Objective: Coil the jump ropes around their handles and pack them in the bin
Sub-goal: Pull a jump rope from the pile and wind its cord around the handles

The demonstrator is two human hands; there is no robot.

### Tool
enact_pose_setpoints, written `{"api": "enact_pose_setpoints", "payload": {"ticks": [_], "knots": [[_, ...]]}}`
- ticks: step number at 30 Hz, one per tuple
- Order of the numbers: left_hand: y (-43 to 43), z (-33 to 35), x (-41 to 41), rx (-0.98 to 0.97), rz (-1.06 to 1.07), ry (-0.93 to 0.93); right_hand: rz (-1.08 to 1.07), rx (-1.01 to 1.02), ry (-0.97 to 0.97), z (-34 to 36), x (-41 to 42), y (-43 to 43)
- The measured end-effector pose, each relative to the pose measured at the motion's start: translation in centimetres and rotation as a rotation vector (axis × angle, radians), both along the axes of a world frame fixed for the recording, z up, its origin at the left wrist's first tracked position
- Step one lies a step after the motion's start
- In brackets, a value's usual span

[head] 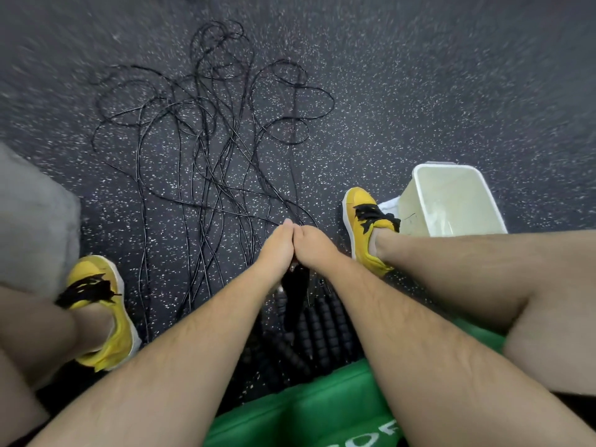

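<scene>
The speckled black rubber floor [419, 91] fills most of the view. Spread across it ahead of the person lies the tangle of thin black jump ropes [206, 130], looping over one another at the far end and running in long strands back towards the feet, so none of them is coiled yet. The person sits on a green padded seat [309, 411] with knees apart, a posture that leaves the work between the legs within reach of both arms. A blurred grey object [32, 221] at the left edge cannot be identified. The pale plastic bin [451, 201] stands open-topped and tilted just beside the right yellow sneaker [364, 221], probably set there so a finished bundle can be dropped in with a short reach; nothing shows inside it. The left yellow sneaker [103, 304] is planted well apart on the other side. Several ribbed black handles [319, 324] lie side by side on the floor just in front of the seat, with another dark handle [295, 291] directly under the hands. The left hand [277, 250] and right hand [317, 250] touch at the knuckles, backs to the camera. Their fingers are hidden, so whether they grip that handle or a rope cannot be told.
</scene>
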State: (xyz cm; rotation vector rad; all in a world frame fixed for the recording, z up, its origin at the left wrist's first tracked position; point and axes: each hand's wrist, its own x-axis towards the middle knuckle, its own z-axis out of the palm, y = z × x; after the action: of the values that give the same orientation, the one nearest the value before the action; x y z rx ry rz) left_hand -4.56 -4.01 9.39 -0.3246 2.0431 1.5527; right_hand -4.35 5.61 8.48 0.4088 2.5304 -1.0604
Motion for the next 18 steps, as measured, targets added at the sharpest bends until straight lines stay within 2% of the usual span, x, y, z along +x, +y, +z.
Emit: {"api": "enact_pose_setpoints", "payload": {"ticks": [2, 4, 7, 10, 12, 14, 16, 18], "knots": [[-0.5, 0.7, 0.0, 0.156, 0.161, -0.131, 0.013, -0.099, -0.097, 1.8, 0.1, -0.7], [-1.2, 1.4, 0.1, 0.266, 0.198, -0.168, 0.020, -0.217, -0.152, 3.4, 0.6, -1.3], [-2.2, 2.1, -0.5, 0.314, 0.286, -0.160, 0.010, -0.422, -0.273, 5.4, 1.5, -1.9], [-2.8, 3.4, -0.6, 0.321, 0.355, -0.100, -0.012, -0.445, -0.355, 6.6, 1.7, -2.0], [-3.1, 4.3, -0.4, 0.320, 0.404, -0.058, -0.094, -0.355, -0.244, 7.2, 1.3, -2.1], [-3.6, 5.2, -0.2, 0.319, 0.425, -0.014, -0.202, -0.229, -0.047, 7.5, 0.6, -2.7], [-4.1, 5.7, 0.0, 0.326, 0.402, 0.011, -0.368, -0.345, 0.057, 7.9, -0.2, -3.6], [-4.5, 6.3, 0.7, 0.316, 0.321, 0.032, -0.449, -0.511, 0.017, 8.6, -1.0, -4.6]]}}
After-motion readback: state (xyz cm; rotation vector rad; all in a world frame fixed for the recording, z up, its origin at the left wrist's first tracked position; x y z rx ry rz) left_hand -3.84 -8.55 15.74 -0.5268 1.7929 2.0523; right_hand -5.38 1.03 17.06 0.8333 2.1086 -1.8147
